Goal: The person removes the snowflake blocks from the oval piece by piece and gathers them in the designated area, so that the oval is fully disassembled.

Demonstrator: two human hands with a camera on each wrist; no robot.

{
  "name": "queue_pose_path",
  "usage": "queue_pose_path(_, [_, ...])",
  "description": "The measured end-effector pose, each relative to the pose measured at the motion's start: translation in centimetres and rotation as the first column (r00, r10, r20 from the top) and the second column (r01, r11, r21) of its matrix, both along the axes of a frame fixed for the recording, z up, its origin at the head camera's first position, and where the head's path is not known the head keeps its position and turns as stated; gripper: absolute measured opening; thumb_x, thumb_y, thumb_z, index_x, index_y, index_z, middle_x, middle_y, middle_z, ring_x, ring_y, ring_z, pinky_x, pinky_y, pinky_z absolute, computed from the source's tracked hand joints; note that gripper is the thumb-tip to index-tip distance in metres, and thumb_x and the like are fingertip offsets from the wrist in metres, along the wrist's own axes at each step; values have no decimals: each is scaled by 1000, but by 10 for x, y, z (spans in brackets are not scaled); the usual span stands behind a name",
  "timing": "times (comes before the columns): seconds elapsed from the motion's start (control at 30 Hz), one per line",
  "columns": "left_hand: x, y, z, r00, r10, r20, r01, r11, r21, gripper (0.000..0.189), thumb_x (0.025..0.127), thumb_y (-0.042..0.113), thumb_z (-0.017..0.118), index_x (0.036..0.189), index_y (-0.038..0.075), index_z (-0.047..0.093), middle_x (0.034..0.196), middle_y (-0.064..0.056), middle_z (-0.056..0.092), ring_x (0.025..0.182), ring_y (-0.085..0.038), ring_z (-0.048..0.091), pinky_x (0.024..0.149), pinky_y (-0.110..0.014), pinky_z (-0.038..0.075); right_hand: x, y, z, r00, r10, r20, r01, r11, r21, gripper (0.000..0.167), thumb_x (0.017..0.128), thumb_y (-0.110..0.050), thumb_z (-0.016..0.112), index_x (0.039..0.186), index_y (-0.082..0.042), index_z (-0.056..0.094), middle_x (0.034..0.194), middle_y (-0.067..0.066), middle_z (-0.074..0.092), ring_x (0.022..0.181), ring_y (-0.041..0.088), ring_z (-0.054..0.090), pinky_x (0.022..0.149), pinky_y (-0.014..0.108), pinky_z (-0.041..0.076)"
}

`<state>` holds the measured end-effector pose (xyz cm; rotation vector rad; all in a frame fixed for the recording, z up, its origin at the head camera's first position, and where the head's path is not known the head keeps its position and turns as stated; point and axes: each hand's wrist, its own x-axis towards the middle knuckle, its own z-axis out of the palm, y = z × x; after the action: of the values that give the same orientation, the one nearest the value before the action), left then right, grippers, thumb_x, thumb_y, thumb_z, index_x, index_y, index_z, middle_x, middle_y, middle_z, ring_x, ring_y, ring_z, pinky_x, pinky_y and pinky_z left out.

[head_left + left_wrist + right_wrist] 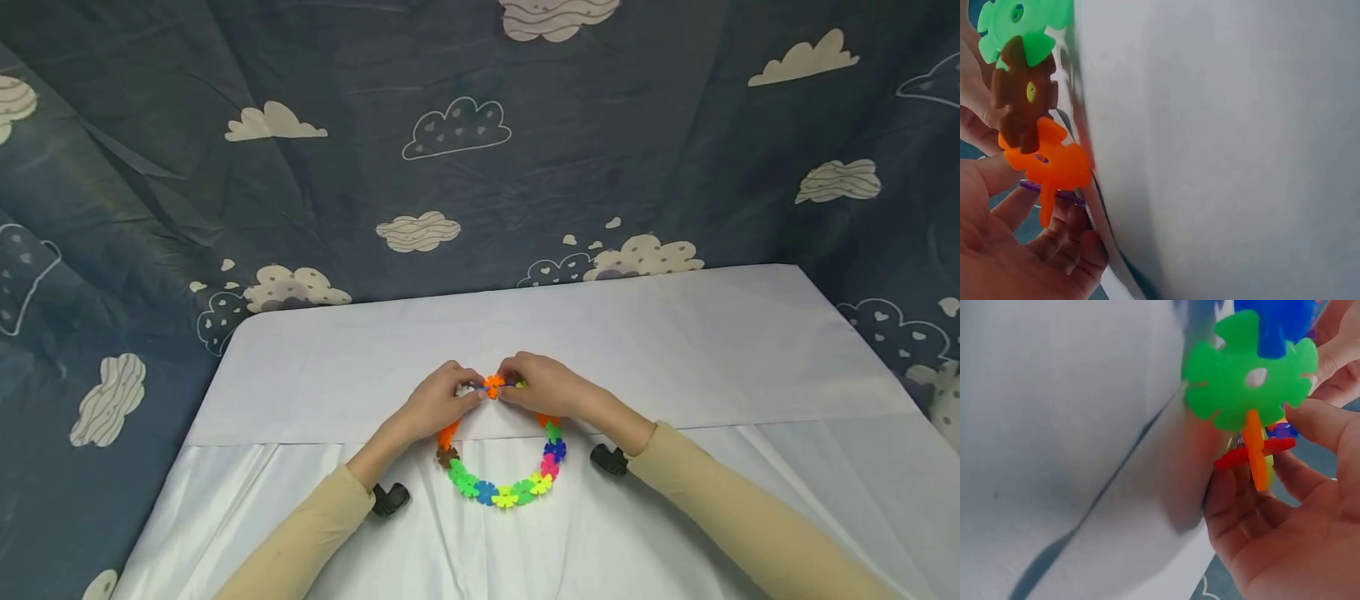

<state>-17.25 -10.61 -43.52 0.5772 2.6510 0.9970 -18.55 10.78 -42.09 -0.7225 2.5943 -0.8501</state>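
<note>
At the middle of a white-covered table [675, 358], a left hand [441, 400] has its fingers curled, pinching the far left of a ring of bright notched discs [505, 497]. The ring's visible left, near and right stretches are linked. At its far side, an orange disc [492, 387] sits between both hands' fingertips. Right of it, a right hand [547, 385] pinches the ring's far right. The loop looks nearly complete; fingers hide whether any gap remains there.
</note>
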Motion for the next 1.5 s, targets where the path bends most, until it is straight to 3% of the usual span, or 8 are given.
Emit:
queue_pose_path(0.23, [8,-3,8,996,19,84,-31,989,143,24,100,29,59,123,25,62,93,-1,61,74,-19,51,67,-33,43,5,-1,9,985,-14,172,57,967,-247,12,97,-19,63,105,-10,60,97,8,62,83,26,57,75,36,51])
queue_pose_path(0.4, [15,-2,23,993,23,118,-56,958,281,25,97,28,63,122,27,61,96,-1,61,83,-22,51,69,-35,42,12,-1,23,980,-11,200,84,930,-359,9,98,-17,60,102,-8,61,97,15,65,80,35,62,74,42,55])
queue_pose_path(0.67, [31,1,46,973,-99,211,-19,870,493,25,102,27,56,125,17,59,95,-20,64,88,-42,58,74,-40,44,40,6,46,998,-39,51,57,898,-436,3,98,-18,63,101,-17,64,92,-2,65,82,28,62,73,38,54])
queue_pose_path(0.77, [41,-1,58,969,-137,205,14,861,508,24,103,27,54,125,18,58,91,-15,64,89,-39,59,73,-39,44,57,7,55,995,-80,-54,50,903,-427,4,98,-22,63,101,-21,64,90,-7,63,79,19,58,67,34,51])
queue_pose_path(1.0, [68,1,82,966,-167,199,64,895,441,21,103,34,53,107,14,58,91,-11,62,86,-26,57,69,-32,43,90,11,65,962,-119,-244,-1,898,-439,7,97,-24,65,101,-28,61,90,-16,60,78,9,55,60,28,45])
queue_pose_path(1.17, [79,2,82,945,-216,244,67,860,506,19,103,26,54,97,9,60,87,-12,63,80,-24,57,60,-26,39,107,12,63,952,-82,-296,-59,897,-438,15,95,-13,67,102,-25,59,90,-15,59,78,6,55,61,26,47])
queue_pose_path(1.33, [89,3,81,951,-205,231,47,835,548,19,101,20,56,91,5,60,82,-15,60,61,-16,44,48,-22,31,119,11,63,947,-68,-314,-59,924,-379,17,95,-9,64,104,-21,56,92,-14,59,80,3,57,66,24,52])
queue_pose_path(1.5, [94,4,81,951,-213,222,55,828,558,19,100,19,56,89,5,58,72,-8,50,50,-14,34,44,-23,29,124,11,63,894,-47,-446,-100,948,-302,12,95,-11,61,104,-18,63,95,-15,59,81,0,55,70,19,51])
